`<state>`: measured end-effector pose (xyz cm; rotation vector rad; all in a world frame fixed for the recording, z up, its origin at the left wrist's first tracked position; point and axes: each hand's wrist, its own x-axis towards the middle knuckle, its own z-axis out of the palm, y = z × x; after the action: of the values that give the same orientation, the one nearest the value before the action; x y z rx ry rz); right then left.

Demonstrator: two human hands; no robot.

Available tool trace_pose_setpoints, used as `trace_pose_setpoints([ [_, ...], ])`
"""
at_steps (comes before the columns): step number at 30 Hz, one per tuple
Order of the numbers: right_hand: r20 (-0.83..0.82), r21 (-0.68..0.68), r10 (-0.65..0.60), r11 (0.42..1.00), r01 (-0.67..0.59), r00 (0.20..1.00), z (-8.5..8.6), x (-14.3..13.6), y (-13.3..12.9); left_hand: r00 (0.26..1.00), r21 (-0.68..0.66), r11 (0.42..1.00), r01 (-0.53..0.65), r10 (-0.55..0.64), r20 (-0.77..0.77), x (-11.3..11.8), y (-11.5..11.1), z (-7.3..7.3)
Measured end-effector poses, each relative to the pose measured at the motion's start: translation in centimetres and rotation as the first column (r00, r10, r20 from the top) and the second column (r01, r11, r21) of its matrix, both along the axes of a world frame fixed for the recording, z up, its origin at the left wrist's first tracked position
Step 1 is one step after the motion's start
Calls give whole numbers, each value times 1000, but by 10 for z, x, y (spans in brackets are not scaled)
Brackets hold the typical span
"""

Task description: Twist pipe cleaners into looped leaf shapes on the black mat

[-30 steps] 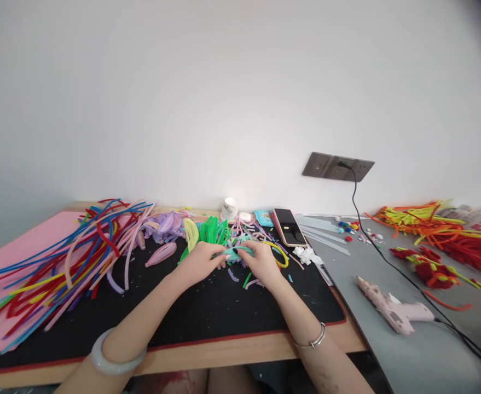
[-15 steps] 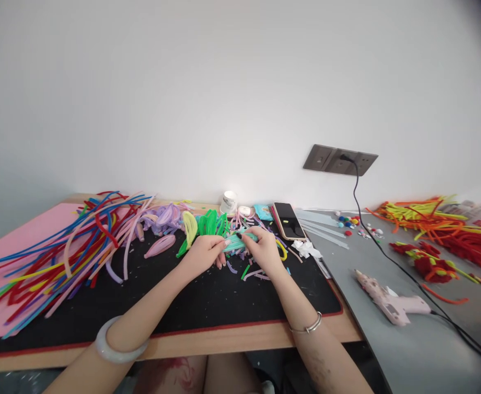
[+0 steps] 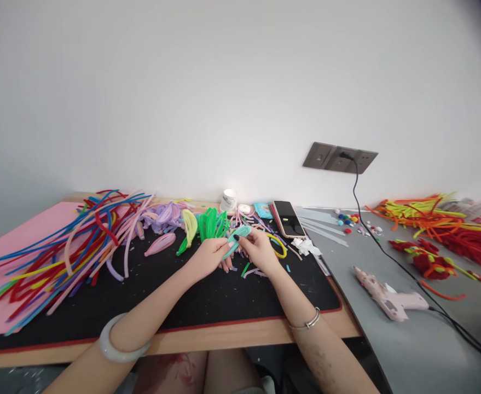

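Note:
Between my two hands is a mint-green pipe-cleaner petal [image 3: 237, 238], a looped oval held tilted above the black mat [image 3: 224, 298]. My left hand [image 3: 210, 256] pinches its lower left end. On its right side, my right hand [image 3: 259, 250] has thumb and fingers closed on the loops. Just behind my left hand lie green pipe-cleaner loops [image 3: 213, 223] and a yellow pipe-cleaner petal [image 3: 190, 227]. A pink pipe-cleaner petal [image 3: 160, 244] rests farther left. Short cut pipe-cleaner pieces [image 3: 256, 272] are scattered under and beside my hands.
Long loose pipe cleaners [image 3: 80, 246] spread over a pink sheet [image 3: 2, 235] at left. A paper cup [image 3: 229, 201] and a phone [image 3: 288, 219] stand toward the wall. At right, a glue gun [image 3: 390, 298] with a black cord [image 3: 374, 238] lies on the grey table [image 3: 347, 279].
The mint-green petal has been raised and tilted, its right end now higher. My right hand has shifted slightly left, its fingers turned around the loops.

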<state>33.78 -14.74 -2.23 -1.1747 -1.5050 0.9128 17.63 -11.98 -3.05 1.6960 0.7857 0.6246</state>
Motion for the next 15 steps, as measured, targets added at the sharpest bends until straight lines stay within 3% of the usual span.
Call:
trace_pose_setpoints([
  [3,-7,24,13,1000,-13,1000,-1,1,1,1000,-88,996,17,-14,27,0,2,-2],
  [8,5,-44,60,997,-59,998,5,3,-1,999,-121,993,19,-14,39,-1,-2,-2],
  [15,81,-39,183,983,-181,980,2,2,-9,969,-246,938,245,-229,92,0,-10,-4],
])
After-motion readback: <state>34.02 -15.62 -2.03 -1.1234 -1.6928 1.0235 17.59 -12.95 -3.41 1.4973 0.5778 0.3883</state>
